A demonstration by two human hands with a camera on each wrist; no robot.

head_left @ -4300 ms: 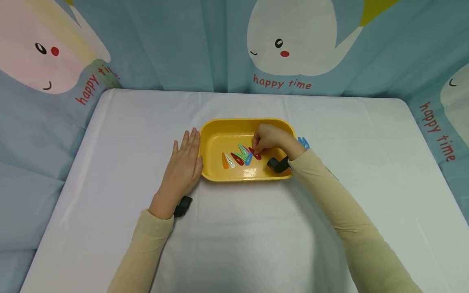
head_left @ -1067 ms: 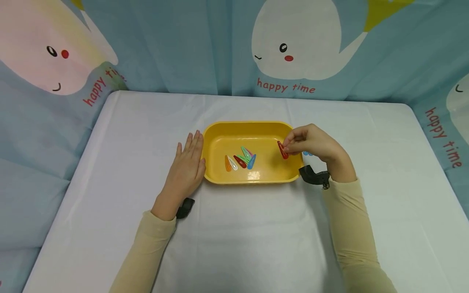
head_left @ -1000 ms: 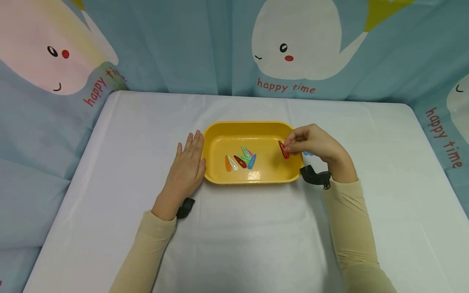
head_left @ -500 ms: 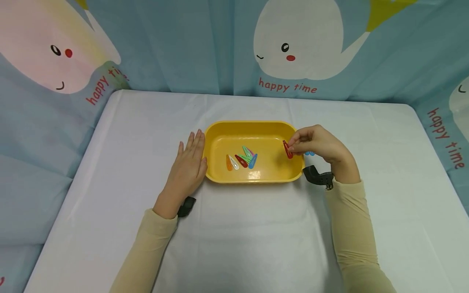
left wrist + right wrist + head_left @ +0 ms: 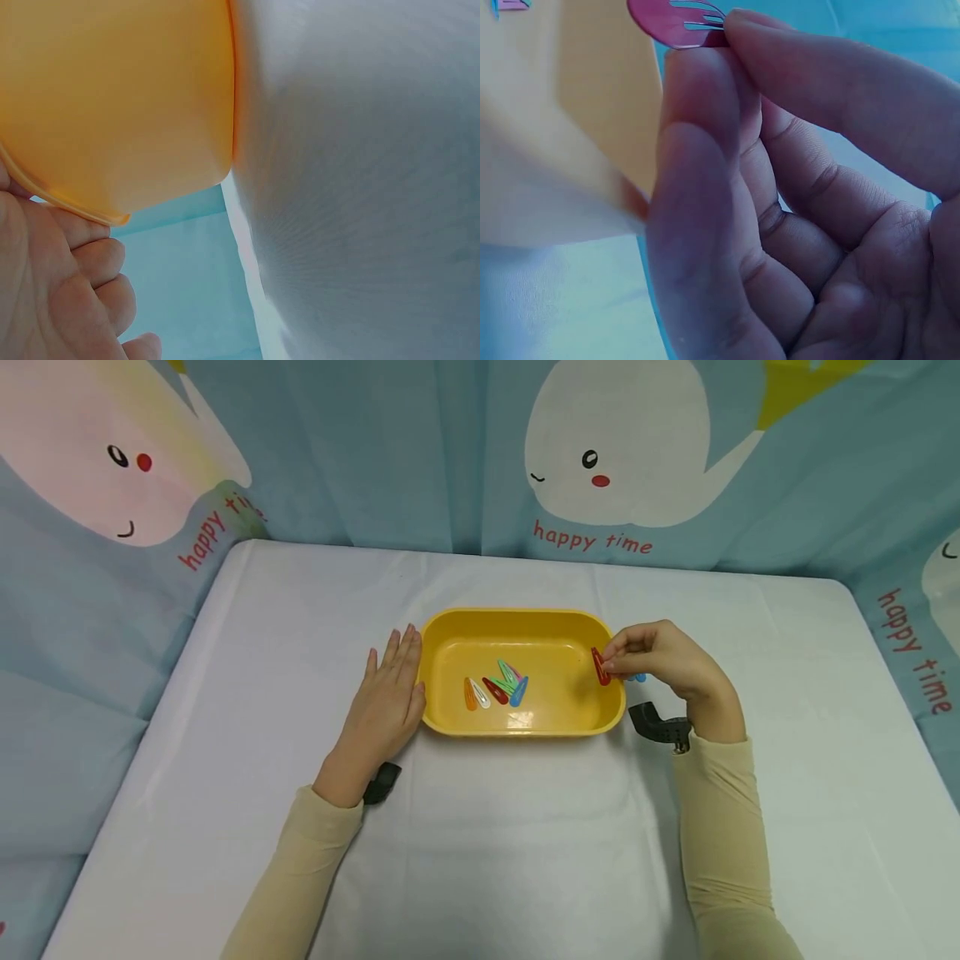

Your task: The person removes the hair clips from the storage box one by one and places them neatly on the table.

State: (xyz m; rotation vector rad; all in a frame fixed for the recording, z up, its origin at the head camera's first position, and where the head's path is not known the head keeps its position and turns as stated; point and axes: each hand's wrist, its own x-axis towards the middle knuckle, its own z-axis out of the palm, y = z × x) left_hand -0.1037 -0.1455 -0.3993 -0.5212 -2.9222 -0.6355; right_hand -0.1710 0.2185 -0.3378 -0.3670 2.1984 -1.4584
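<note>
Between thumb and fingertips my right hand point(image 5: 671, 664) pinches a red hair clip point(image 5: 600, 667), held over the right end of a yellow tray point(image 5: 517, 731). The right wrist view shows the same red clip point(image 5: 679, 22) at the fingertips, its slotted end toward the thumb. My left hand point(image 5: 382, 702) lies with straight fingers against the tray's left side; in the left wrist view its fingers touch the rim. Inside the tray several hair clips lie in a loose cluster: an orange one point(image 5: 470, 695), a white one point(image 5: 481, 694), a dark red one point(image 5: 495, 691), a blue one point(image 5: 519, 692) and green ones point(image 5: 507, 672).
Blue clips point(image 5: 639, 677) lie on the white table point(image 5: 525, 843) just right of the tray, mostly hidden by my right hand. A blue curtain point(image 5: 390, 452) with whale prints hangs behind the table and at its sides.
My right hand has picked the red clip out of the cluster and carried it right, to the tray's right end. It still drifts slightly right. The left hand stays at the tray's side.
</note>
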